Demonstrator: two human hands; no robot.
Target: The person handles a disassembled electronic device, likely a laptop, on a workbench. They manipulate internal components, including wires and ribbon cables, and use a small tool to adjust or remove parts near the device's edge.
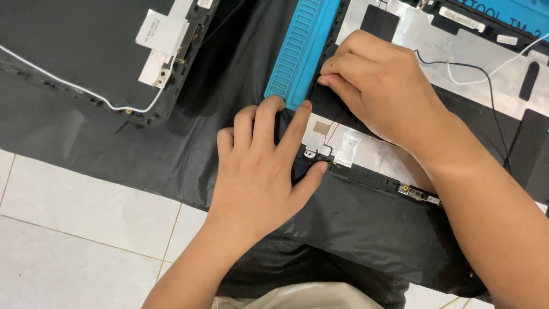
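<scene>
A laptop lid shell (372, 154) with a silvery inner face and black rim lies on a black sheet. My left hand (260, 166) presses flat on its near corner, fingers spread, index tip against a blue ribbed mat (303, 48), thumb on the rim. My right hand (383, 86) rests on the shell's left edge, fingertips pinched on a black strip (329, 103) beside the blue mat. Thin black and white wires (486, 74) run across the shell to the right of my right hand.
A second black lid shell (86, 51) with a white cable (68, 86) and white tape patches (163, 31) lies at the upper left. The black sheet (143, 154) covers a white tiled floor (74, 229). A blue object (514, 14) sits at the top right.
</scene>
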